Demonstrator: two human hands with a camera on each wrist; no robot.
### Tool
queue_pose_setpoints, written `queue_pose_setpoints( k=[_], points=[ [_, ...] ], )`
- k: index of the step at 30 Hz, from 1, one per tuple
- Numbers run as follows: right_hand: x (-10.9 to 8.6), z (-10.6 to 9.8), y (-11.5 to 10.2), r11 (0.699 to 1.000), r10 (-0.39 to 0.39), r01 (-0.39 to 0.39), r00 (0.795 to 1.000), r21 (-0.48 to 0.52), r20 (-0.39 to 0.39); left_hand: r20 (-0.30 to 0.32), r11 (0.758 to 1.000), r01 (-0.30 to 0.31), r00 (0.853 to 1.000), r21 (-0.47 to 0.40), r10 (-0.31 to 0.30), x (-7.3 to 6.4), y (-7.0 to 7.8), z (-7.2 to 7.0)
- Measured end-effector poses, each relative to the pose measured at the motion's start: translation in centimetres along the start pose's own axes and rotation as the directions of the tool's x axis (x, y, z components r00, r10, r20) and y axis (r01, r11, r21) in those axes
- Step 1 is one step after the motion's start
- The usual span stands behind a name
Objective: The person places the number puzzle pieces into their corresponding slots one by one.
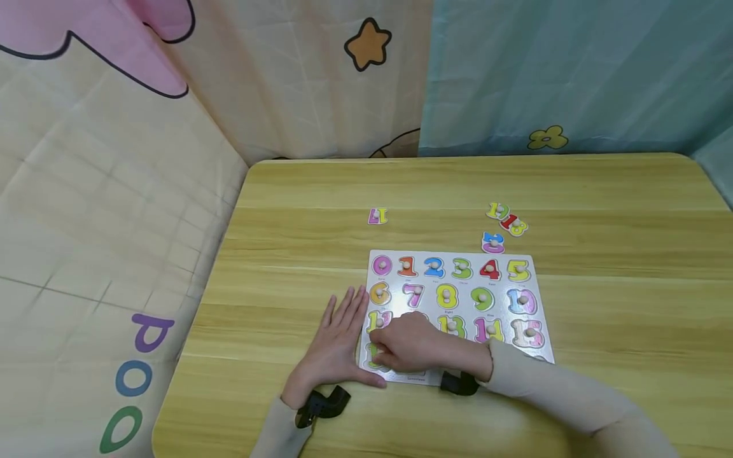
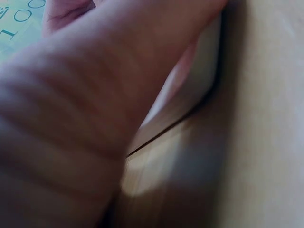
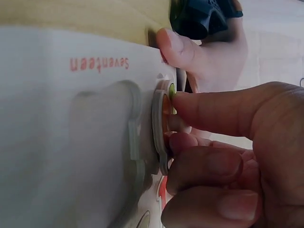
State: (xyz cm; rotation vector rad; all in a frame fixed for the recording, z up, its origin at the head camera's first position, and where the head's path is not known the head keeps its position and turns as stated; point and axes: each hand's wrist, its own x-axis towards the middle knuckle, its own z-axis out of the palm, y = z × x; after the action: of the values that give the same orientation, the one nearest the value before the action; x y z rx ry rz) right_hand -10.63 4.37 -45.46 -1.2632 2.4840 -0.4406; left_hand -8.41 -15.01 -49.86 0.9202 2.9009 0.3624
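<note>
My right hand [image 1: 413, 342] reaches across the lower left of a white number puzzle board [image 1: 501, 299]. In the right wrist view its thumb and fingers pinch the knob of a green and orange number puzzle piece [image 3: 159, 126]. That piece stands close over the board, beside the bare recess [image 3: 102, 128] marked "Seventeen". My left hand [image 1: 338, 337] lies flat along the board's left edge, fingers straight, with its thumb at the lower left corner. Numbers with knobs, such as a purple 0 [image 1: 382, 265] and a blue 2 [image 1: 434, 267], fill the upper rows.
Beyond the board lie loose pieces: a purple and yellow 17 [image 1: 377, 216] at left, and at right a red and yellow 18 [image 1: 513, 224], a blue and purple piece [image 1: 493, 243] and a yellow and green piece [image 1: 497, 211]. Printed curtains [image 1: 275, 83] hang behind the wooden table [image 1: 286, 254].
</note>
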Motion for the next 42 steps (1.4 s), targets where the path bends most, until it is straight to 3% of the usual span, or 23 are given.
queue_pose_setpoints(
  k=[15,25,34,39,42],
  points=[
    [0.2,0.3,-0.6,1.000,0.024,-0.024,1.000,0.020,0.005,0.017,1.000,0.009,1.000,-0.011,-0.009,-0.1,0.1,-0.2],
    [0.7,-0.2,-0.2,1.000,0.020,-0.021,0.999,0.019,0.051,-0.025,1.000,-0.013,1.000,-0.011,0.013,-0.1,0.0,0.0],
    [1.0,-1.0,0.1,1.000,0.005,-0.005,0.993,-0.006,0.115,-0.023,1.000,-0.016,1.000,0.000,0.016,-0.1,0.0,-0.1],
    [2.1,-3.3,2.0,0.991,-0.088,0.064,0.972,0.116,0.219,-0.019,1.000,-0.014,1.000,-0.003,0.014,-0.1,0.0,-0.1],
    [3.7,-5.3,4.5,0.971,-0.125,0.086,0.978,0.222,0.168,-0.016,1.000,-0.007,1.000,-0.008,0.007,-0.2,0.0,-0.1]
  ],
)
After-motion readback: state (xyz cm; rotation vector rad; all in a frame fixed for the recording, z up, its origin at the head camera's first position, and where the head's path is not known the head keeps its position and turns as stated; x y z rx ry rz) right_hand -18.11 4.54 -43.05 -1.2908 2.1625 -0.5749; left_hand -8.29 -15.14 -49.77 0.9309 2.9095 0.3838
